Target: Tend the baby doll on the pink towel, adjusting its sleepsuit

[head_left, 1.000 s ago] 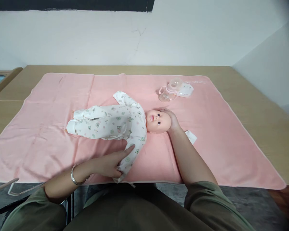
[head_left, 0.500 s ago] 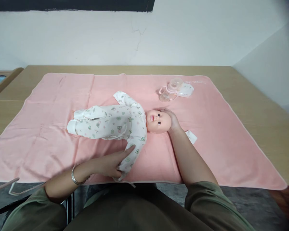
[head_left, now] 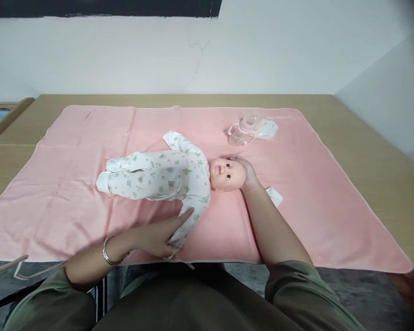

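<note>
A baby doll (head_left: pixel 163 174) in a white printed romper lies on its back on a pink blanket (head_left: pixel 214 225), head to the right and feet to the left. At the sleeve nearest me, my left hand (head_left: pixel 158 236) grips the doll's arm, thumb on top of the cloth and the other fingers curled around the cuff end. My right hand (head_left: pixel 250 172) cups the crown and far side of the doll's head (head_left: pixel 229 174); most of its fingers are hidden behind the head. The doll's far sleeve (head_left: pixel 177 140) stretches out toward the wall.
A clear baby bottle (head_left: pixel 241 133) with pink handles lies beyond the head, against a white printed packet (head_left: pixel 267 128). Just right of my right forearm is a small white piece (head_left: pixel 274 196). The blanket covers much of a wooden table (head_left: pixel 376 170), with a wall behind.
</note>
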Demonstrator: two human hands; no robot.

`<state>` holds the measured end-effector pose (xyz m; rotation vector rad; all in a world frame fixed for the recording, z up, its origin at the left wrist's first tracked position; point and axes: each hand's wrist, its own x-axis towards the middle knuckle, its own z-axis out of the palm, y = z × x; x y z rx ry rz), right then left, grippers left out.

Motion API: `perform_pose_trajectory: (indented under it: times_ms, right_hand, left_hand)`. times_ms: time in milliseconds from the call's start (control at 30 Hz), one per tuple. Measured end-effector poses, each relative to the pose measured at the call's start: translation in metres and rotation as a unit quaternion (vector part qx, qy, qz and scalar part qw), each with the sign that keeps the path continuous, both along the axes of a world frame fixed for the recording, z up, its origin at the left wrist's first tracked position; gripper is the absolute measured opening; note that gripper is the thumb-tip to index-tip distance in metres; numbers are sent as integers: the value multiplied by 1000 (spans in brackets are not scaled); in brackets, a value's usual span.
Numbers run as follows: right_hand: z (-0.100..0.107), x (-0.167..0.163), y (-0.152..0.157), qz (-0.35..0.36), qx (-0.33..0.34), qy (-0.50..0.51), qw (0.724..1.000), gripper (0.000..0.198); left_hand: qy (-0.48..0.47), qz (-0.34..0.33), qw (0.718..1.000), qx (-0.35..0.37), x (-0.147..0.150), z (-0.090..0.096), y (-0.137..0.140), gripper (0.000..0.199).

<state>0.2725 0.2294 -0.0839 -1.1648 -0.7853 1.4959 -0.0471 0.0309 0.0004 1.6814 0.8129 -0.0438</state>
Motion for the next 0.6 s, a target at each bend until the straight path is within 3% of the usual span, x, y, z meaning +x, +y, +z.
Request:
perform_pose_trajectory:
  times_ms: [167, 600]
  right_hand:
    - [0, 0, -1, 0, 18, -4, 1000, 28]
    - [7, -3, -5, 8, 18, -28, 999, 31]
  left_hand:
    - [-27, -7, 999, 15, -2, 0, -1, 121]
    - [-29, -11, 999, -35, -4, 5, 1, 123]
